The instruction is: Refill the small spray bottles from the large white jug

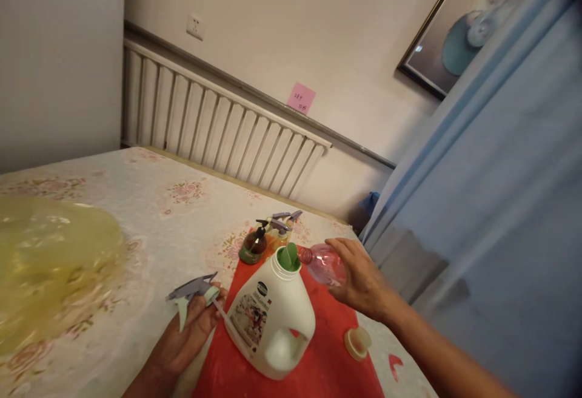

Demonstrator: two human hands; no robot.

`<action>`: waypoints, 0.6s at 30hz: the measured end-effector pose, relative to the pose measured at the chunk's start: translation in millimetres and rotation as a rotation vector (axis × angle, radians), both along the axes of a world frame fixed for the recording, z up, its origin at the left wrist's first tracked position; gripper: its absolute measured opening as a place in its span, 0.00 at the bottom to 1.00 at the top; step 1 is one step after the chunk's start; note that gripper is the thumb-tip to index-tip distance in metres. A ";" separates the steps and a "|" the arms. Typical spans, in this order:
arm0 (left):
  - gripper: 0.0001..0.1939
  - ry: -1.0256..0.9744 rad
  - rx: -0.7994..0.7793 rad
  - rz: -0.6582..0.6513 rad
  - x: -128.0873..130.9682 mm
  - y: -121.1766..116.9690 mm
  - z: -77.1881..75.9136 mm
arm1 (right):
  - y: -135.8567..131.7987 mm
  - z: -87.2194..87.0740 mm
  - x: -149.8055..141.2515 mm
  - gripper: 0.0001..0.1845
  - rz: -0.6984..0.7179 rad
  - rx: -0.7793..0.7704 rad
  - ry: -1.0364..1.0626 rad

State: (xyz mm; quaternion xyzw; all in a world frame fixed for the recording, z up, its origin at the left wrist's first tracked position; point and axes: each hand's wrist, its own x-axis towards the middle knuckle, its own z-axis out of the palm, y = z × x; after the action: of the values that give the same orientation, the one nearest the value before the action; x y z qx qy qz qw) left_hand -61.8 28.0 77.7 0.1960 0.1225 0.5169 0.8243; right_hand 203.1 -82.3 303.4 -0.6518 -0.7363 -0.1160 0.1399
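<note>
My left hand is closed around a grey and pale green spray nozzle, whose thin dip tube points toward the jug. My right hand grips a clear pink bottle, tilted nearly flat with its uncapped neck beside the jug's mouth. Between my hands a white detergent jug stands on a red mat, its green pour spout showing in the open top. A pale screw cap lies on the mat's right side. I cannot tell whether liquid is flowing.
Behind the jug stand a dark pump bottle and spray bottles. A yellow plastic bag covers the left of the floral tablecloth. A red scrap lies right of the mat. A blue curtain hangs at right.
</note>
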 end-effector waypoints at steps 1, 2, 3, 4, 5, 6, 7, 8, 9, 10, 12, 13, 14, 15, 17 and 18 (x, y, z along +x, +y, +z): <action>0.12 0.003 0.003 -0.004 -0.2 -0.3 0.0 | 0.0 1.5 -0.7 0.39 -0.004 -0.002 -0.017; 0.11 0.006 0.006 -0.008 -0.2 -0.6 0.2 | 0.0 2.9 -1.1 0.39 -0.005 -0.003 -0.035; 0.11 0.009 0.007 -0.012 -0.1 -0.8 0.5 | 0.2 4.0 -1.4 0.39 -0.003 -0.003 -0.052; 0.10 0.011 0.005 -0.015 0.1 -1.0 0.8 | 0.5 5.0 -1.5 0.40 -0.003 -0.003 -0.069; 0.10 0.012 0.002 -0.017 0.3 -0.9 1.0 | 0.9 5.7 -1.4 0.40 -0.003 -0.002 -0.087; 0.11 0.012 -0.001 -0.020 0.6 -0.8 1.0 | 1.4 6.3 -1.2 0.40 -0.003 0.001 -0.104; 0.11 0.011 -0.006 -0.021 0.8 -0.4 0.6 | 2.0 6.8 -1.0 0.40 -0.003 0.003 -0.120; 0.11 0.010 -0.011 -0.021 1.1 0.2 -0.1 | 2.4 7.4 -0.9 0.40 -0.004 0.003 -0.134; 0.11 0.009 -0.015 -0.022 1.4 1.0 -1.4 | 2.7 7.9 -0.8 0.40 -0.006 0.001 -0.144; 0.11 0.008 -0.014 -0.024 1.7 2.0 -3.3 | 2.8 8.6 -0.9 0.40 -0.009 -0.004 -0.150; 0.11 -0.001 0.000 -0.035 2.3 4.4 -8.3 | 2.6 10.4 -1.5 0.41 -0.015 -0.016 -0.159; 0.12 -0.006 0.009 -0.042 2.6 5.8 -11.2 | 2.4 11.5 -1.9 0.40 -0.017 -0.024 -0.164; 0.12 -0.010 0.016 -0.046 2.9 7.1 -14.1 | 2.3 12.7 -2.4 0.40 -0.016 -0.030 -0.171; 0.13 -0.013 0.021 -0.050 3.2 8.3 -16.7 | 2.2 13.9 -2.7 0.40 -0.014 -0.036 -0.178; 0.13 -0.012 0.020 -0.053 3.5 10.0 -20.7 | 2.2 16.2 -3.3 0.40 -0.014 -0.043 -0.195; 0.13 -0.010 0.017 -0.054 3.7 10.6 -21.9 | 2.2 17.4 -3.5 0.39 -0.017 -0.045 -0.204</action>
State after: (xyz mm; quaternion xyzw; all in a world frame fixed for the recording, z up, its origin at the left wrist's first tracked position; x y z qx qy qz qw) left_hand -58.1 38.6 55.8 0.2035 0.1087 0.4964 0.8369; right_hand 199.5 -80.0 320.8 -0.6457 -0.7436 -0.1663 0.0487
